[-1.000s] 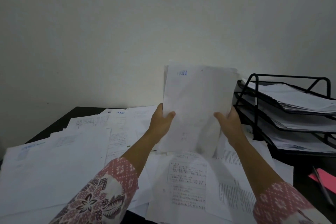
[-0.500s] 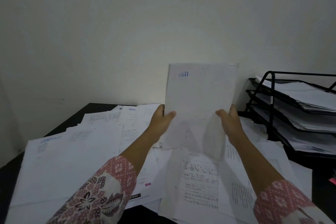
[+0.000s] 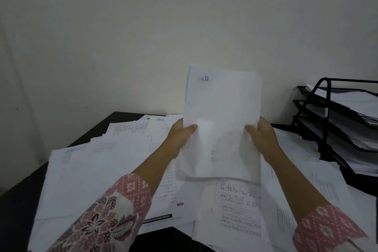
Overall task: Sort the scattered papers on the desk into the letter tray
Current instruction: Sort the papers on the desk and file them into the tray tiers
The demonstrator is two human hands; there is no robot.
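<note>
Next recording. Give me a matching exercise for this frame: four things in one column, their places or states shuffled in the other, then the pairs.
Column A
1. held stack
2. letter tray
3. pink label
4. left hand

Column B
a. far right, tiers loaded with paper
b. grips the stack's left edge
c. upright, gripped at both side edges
d. on a flat sheet beside the left sleeve

Pairs: 1-c, 2-a, 3-d, 4-b
</note>
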